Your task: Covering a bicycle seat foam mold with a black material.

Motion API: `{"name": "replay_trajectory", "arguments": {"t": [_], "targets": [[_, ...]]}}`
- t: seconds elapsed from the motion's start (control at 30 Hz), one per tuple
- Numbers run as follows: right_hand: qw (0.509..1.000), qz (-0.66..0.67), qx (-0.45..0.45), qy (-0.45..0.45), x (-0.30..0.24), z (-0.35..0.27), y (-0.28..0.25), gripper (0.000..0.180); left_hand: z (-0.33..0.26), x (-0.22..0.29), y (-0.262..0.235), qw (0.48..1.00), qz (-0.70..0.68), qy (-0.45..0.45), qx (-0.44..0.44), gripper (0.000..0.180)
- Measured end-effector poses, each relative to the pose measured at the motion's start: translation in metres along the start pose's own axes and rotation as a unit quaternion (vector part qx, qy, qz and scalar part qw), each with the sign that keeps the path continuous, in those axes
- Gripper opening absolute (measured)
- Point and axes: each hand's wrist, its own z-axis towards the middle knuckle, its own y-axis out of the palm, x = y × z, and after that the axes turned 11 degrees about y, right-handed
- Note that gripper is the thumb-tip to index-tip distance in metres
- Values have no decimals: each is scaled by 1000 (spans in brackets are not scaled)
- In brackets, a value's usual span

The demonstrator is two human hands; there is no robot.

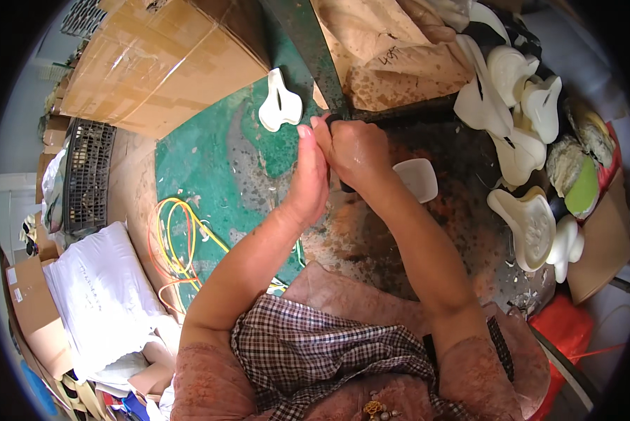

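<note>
In the middle, my right hand (359,153) is closed round a small black object (334,119). Its dark edge shows above the knuckles and below the wrist side; its kind is hidden by my fingers. My left hand (308,179) is held upright just beside it, fingers stretched straight, the tips close to my right fingers. A white saddle-shaped foam pad (271,116) with a slot down its middle lies beyond my hands on the green tabletop (196,165). To the right of my right wrist sits a small white plastic tub (420,180).
A large cardboard box (168,70) stands far left, a brown paper-lined box (406,77) far right. White saddle pads (515,151) are heaped on the right. Yellow and orange cords (182,238) lie looped at left, near a white sack (104,295) and a black crate (88,175).
</note>
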Motion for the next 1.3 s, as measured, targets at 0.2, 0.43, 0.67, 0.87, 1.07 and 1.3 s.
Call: {"name": "replay_trajectory", "arguments": {"t": [0.2, 0.43, 0.67, 0.87, 1.07, 1.3], "targets": [[983, 2, -59, -175, -10, -59, -7, 39, 18, 6, -34, 952, -217, -197, -84, 109], [929, -186, -286, 142, 164, -38, -35, 23, 9, -1, -38, 905, -388, -170, -49, 111], [841, -267, -434, 180, 197, -20, 11, 26, 16, -31, -23, 904, -387, -177, -46, 108], [841, 484, -182, 157, 81, -34, -12, 28, 20, -61, -26, 920, -336, -196, 51, 95], [938, 297, 29, 176, 45, 9, 52, 28, 24, -45, 3, 934, -298, -182, 76, 58], [982, -47, 145, 109, 62, 49, 63, 22, -1, -59, 33, 983, 70, -59, 161, 51]]}}
